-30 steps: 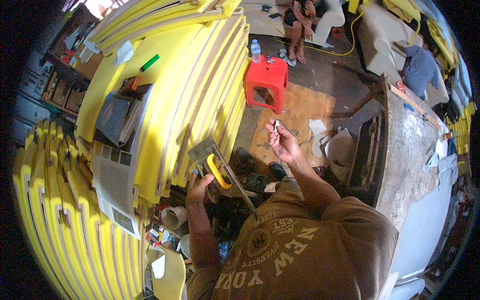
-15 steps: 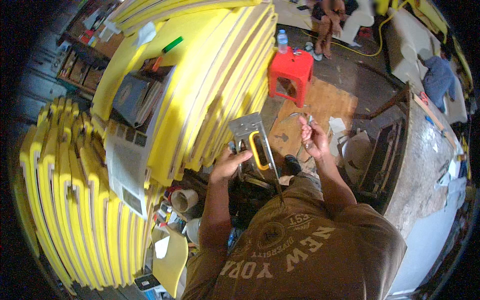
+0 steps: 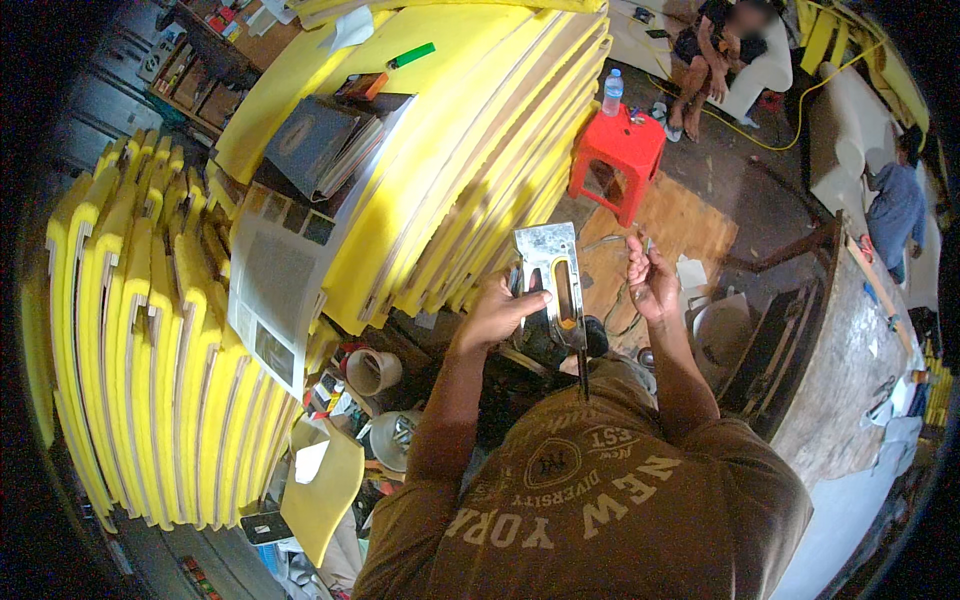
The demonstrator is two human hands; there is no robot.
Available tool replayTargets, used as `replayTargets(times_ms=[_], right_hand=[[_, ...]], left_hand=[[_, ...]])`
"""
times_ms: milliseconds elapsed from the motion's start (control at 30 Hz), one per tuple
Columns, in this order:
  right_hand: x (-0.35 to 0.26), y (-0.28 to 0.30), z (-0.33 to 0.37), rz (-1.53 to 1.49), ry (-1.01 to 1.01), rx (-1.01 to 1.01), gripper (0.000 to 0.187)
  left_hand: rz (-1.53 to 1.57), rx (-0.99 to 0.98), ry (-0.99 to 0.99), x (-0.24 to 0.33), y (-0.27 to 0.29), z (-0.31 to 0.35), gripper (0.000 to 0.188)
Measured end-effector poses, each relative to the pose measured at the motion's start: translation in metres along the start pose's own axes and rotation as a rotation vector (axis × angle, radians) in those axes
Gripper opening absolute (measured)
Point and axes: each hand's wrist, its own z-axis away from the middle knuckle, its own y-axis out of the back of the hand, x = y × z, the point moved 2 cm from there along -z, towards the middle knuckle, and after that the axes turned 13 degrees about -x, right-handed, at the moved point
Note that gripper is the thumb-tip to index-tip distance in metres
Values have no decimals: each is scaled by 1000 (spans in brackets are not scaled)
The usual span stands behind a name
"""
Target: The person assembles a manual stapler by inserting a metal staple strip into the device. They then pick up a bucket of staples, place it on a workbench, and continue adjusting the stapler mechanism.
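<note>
In front of my torso, ctr. of view, my L hand (image 3: 495,313) is wrapped round a metal staple gun (image 3: 546,246) w/ thumb laid over the frame, a thin dark bar (image 3: 584,374) jutting from the tool's lower end toward my brown shirt (image 3: 600,490). My R hand (image 3: 654,288), apart from the tool and to its right, has curled fingers and pinches a sm. slim item (image 3: 647,244) btwn thumb and forefinger, too tiny to ID. Yellow padded panels (image 3: 150,400) stand stacked at L; a red stool (image 3: 622,143) w/ a bottle (image 3: 612,93) on top is ahead, a worktable (image 3: 832,370) at R.
</note>
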Motion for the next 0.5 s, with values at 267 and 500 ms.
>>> replayTargets(times_ms=[267, 500], right_hand=[[6, -9, -8, -14, -27, -7, 25], [12, -22, -29, 49, -79, -53, 28]], left_hand=[[-12, 3, 73, -4, 5, 2, 34], [44, 69, -23, 0, 9, 5, 37]])
